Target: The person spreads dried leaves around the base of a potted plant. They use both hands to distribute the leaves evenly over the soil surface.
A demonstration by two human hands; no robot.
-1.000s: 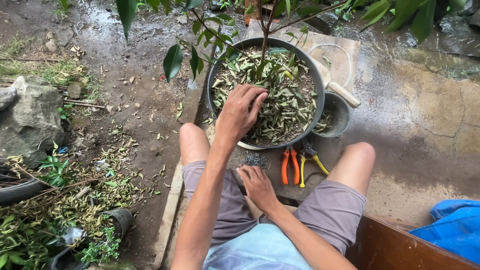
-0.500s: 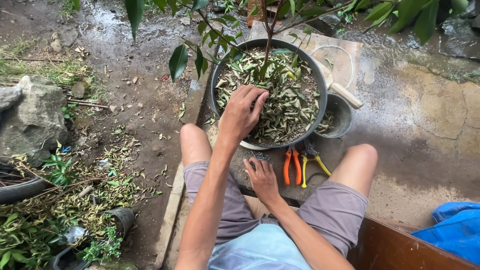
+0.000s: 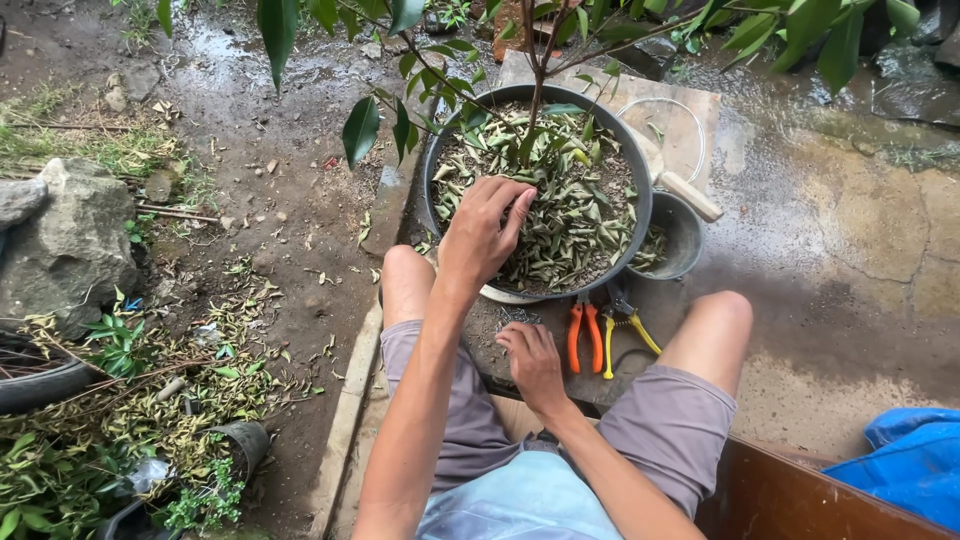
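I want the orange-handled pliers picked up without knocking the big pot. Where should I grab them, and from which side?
Grip the orange-handled pliers by the two handles, coming from the near side, by the knees. The handles point toward the person and lie bare on the slab, while the head sits tucked against the rim of the big pot. The right hand rests just beside them.

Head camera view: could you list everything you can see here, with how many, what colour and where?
Large pot: one, dark grey, centre top, holding a thin-stemmed plant and cut leaves.
Small pot: one, grey, right of the large pot.
Pliers: one, orange handles, below the pot.
Cutters: one, yellow handles, beside the pliers.
Rock: one, grey, far left.
Blue sheet: one, bottom right.
Left hand: on the leaves.
Right hand: on the ground by small dark bits.
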